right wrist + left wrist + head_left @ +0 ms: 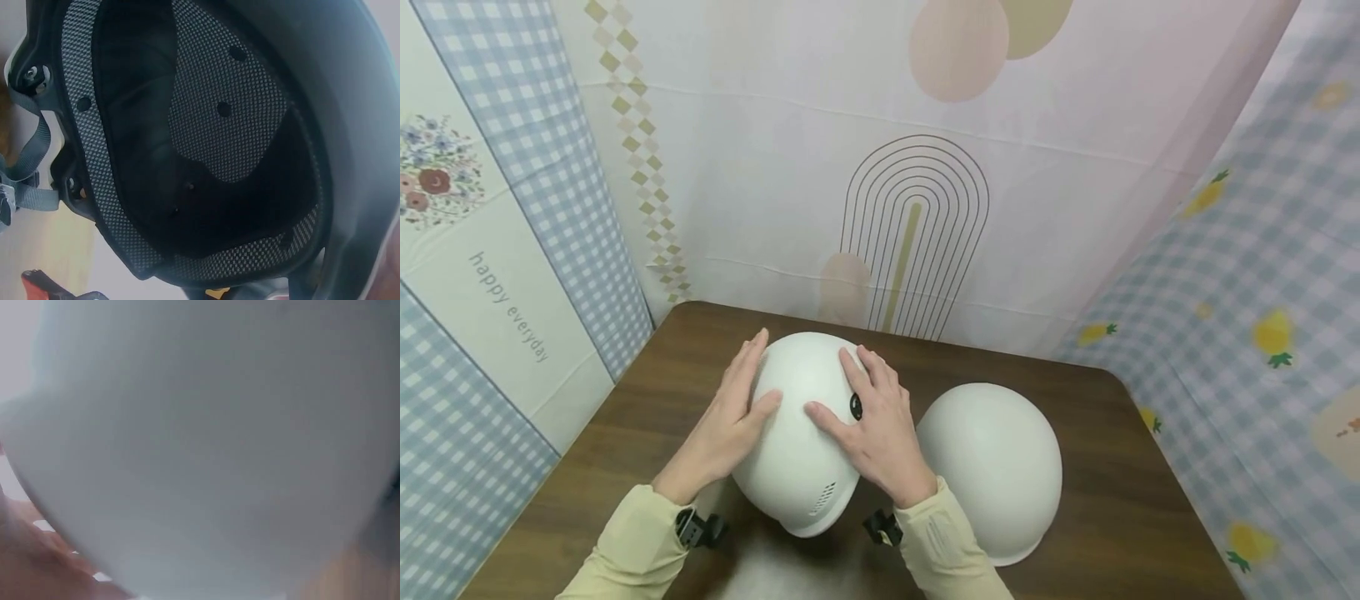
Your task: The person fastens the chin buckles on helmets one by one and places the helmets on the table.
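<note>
A dark brown wood-grain worktop (1112, 467) with rounded far corners spans the bottom of the head view. Behind it, upper centre, hangs a creased pale cloth (760, 183) printed with a thin-lined arch (880, 217). Blue-and-white checked cloth (542, 108) with "happy everyday" lettering (510, 307) covers the left; checked cloth with yellow pineapples (1272, 336) covers the right.

White helmet (801, 458), black lining (137, 125), dark brown table (1112, 483), pale yellow sleeves (640, 537), blue-and-white checked cloth (505, 83)
</note>
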### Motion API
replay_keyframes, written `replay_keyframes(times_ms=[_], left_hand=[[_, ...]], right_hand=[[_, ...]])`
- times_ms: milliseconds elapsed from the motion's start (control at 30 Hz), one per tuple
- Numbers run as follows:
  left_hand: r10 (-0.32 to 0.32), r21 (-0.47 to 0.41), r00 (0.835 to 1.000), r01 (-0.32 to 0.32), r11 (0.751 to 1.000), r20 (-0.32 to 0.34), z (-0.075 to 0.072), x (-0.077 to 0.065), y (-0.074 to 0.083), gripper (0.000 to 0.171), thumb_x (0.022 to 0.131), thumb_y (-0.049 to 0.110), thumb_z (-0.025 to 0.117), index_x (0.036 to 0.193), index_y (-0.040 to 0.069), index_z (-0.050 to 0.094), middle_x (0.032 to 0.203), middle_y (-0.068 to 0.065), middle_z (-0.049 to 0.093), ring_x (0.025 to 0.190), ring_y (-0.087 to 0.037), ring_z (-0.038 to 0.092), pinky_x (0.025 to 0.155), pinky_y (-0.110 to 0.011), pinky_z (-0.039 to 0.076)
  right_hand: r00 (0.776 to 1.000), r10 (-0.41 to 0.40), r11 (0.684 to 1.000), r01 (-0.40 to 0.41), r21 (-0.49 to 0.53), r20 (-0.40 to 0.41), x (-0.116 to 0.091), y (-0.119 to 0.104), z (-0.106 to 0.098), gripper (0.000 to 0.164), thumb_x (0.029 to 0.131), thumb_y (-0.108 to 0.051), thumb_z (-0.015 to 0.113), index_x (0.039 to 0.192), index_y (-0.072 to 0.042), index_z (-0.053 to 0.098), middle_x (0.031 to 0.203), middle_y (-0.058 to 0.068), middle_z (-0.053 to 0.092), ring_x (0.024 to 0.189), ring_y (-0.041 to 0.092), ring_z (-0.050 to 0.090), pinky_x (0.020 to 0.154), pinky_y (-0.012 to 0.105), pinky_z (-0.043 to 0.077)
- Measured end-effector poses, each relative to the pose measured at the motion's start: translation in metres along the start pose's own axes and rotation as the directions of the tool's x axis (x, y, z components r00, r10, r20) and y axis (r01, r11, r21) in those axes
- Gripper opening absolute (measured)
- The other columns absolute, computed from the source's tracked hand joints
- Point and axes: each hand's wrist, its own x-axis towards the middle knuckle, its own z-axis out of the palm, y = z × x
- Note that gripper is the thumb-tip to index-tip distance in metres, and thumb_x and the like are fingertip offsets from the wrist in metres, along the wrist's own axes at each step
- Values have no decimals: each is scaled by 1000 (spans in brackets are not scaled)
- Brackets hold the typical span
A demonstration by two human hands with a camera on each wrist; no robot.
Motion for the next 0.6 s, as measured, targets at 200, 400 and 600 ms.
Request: replay_keyframes(times_ms=[200, 400, 600], left_hand=[[9, 71, 1000, -7, 997, -27, 7, 4, 5, 65, 96, 38, 57, 154, 21, 31, 159, -8, 22, 145, -35, 15, 102, -73, 15], [29, 73, 998, -25, 997, -47, 9, 5, 7, 65, 95, 37, 59, 152, 20, 33, 158, -9, 24, 143, -37, 19, 100, -73, 16], [20, 66, 999, -17, 998, -47, 8, 4, 5, 65, 95, 36, 59, 152, 20, 33, 158, -9, 23, 143, -36, 19, 101, -72, 15]], right_hand=[[1000, -19, 1000, 19, 4, -6, 0, 1, 1, 81, 87, -71, 50, 149, -21, 41, 153, 4, 34, 139, 25, 29, 101, 57, 31], [1000, -2, 999, 2, 50, -6, 2, 6, -1, 84, 85, -72, 53, 149, -19, 40, 152, -2, 36, 139, 17, 30, 104, 53, 28], [999, 42, 990, -41, 134, -6, 0, 11, 0, 82, 82, -70, 60, 147, -24, 44, 156, -4, 30, 141, 19, 27, 106, 60, 24]])
